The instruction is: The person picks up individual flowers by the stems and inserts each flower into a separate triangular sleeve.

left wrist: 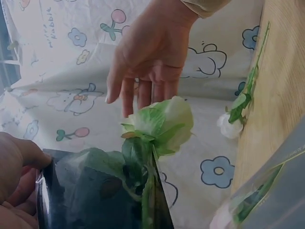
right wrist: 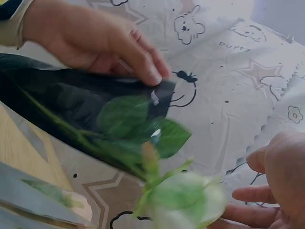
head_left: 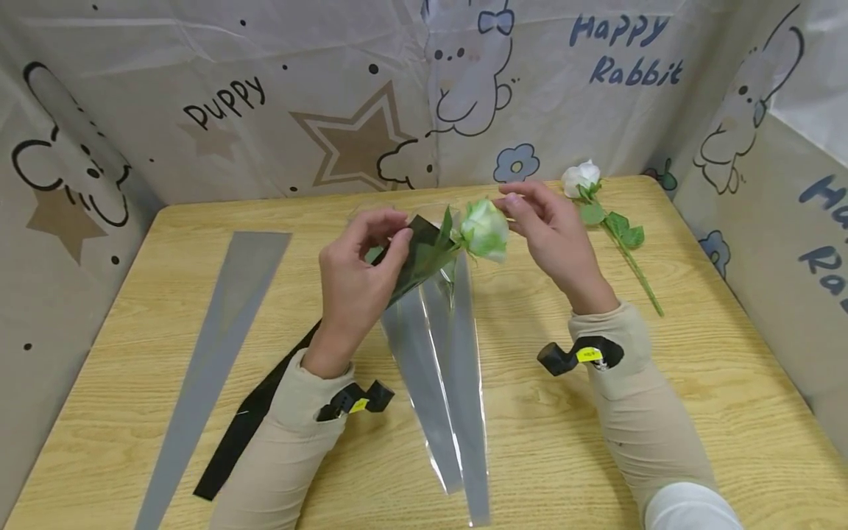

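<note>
Rose [head_left: 486, 230] held above the table's far middle, white-green petals ruffled, bloom aimed far right; stem slanting back near-left inside a glossy, tapering black sleeve [head_left: 414, 265]; left hand [head_left: 358, 283] pinching its rim; right hand [head_left: 556, 243] empty, fingers loosely parted beside the bloom; wood-grain table [head_left: 550, 456] beneath.

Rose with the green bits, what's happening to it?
A person's left hand pinches a black flower sleeve by its edge. The green-tinged white rose has its stem inside, and its bloom sticks out the top. The right hand is right by the bloom, fingers loose. Another white rose lies unwrapped on the table.
</note>
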`<state>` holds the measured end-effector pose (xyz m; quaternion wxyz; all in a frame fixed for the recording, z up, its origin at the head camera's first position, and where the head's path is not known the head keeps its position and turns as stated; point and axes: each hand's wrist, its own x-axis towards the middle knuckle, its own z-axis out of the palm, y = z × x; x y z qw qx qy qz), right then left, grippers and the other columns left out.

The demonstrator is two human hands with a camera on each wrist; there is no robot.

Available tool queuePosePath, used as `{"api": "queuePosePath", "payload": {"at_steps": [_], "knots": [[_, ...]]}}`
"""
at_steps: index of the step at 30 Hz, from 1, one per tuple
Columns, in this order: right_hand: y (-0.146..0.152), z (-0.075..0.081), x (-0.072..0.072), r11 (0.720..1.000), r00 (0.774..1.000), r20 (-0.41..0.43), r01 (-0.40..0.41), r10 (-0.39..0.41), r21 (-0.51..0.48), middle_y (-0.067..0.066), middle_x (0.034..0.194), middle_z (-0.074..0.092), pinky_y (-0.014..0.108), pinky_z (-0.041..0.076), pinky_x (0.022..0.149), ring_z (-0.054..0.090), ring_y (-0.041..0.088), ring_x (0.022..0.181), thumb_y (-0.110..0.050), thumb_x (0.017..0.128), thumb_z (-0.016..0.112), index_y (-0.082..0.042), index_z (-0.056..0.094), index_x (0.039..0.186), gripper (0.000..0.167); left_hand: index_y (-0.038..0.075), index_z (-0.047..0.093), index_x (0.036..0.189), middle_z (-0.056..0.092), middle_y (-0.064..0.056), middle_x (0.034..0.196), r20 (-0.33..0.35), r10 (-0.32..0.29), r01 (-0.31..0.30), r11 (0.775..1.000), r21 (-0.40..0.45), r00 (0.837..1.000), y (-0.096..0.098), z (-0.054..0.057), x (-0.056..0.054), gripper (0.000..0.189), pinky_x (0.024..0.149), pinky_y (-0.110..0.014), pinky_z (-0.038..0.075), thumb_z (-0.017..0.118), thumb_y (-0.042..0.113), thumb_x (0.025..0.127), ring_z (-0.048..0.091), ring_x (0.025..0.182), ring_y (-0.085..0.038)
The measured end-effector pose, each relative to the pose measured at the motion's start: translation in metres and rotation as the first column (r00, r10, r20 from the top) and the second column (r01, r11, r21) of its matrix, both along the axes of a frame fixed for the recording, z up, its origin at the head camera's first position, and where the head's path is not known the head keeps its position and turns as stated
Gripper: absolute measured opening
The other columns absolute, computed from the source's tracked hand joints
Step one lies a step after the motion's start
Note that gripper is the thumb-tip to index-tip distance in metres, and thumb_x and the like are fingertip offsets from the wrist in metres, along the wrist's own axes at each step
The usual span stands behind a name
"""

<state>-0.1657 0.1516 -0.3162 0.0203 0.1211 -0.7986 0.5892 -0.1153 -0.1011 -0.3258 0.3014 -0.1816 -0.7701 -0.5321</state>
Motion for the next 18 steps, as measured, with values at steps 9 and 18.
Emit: {"api": "queuePosePath", "payload": {"at_steps": [9, 18], "knots": [[-0.002, 0.002, 0.005, 0.999, 0.999, -0.019, 0.035, -0.035, -0.022, 0.014, 0.134, 0.068, 0.037, 0.057, 0.106, 0.068, 0.01, 0.115, -0.034, 0.108, 0.053, -0.01, 0.06, 0.14, 0.041, -0.004, 0.069, 0.11, 0.076, -0.02, 0.1, -0.035, -0.005, 0.005, 1.0, -0.003, 0.999, 0.001, 0.002, 0.0, 0.016, 0.076, -0.014, 0.051, 0.07, 0.004, 0.096, 0.068, 0.083, -0.023], [-0.008, 0.006, 0.013, 0.999, 0.987, -0.158, 0.001, -0.006, -0.032, 0.013, 0.124, 0.074, 0.024, 0.059, 0.094, 0.071, 0.006, 0.106, -0.025, 0.106, 0.058, -0.005, 0.063, 0.132, 0.033, -0.003, 0.069, 0.11, 0.076, -0.019, 0.1, -0.028, 0.016, -0.017, 1.0, -0.012, 0.999, -0.001, 0.0, 0.001, 0.016, 0.076, -0.013, 0.051, 0.07, 0.005, 0.096, 0.068, 0.083, -0.023]]}}
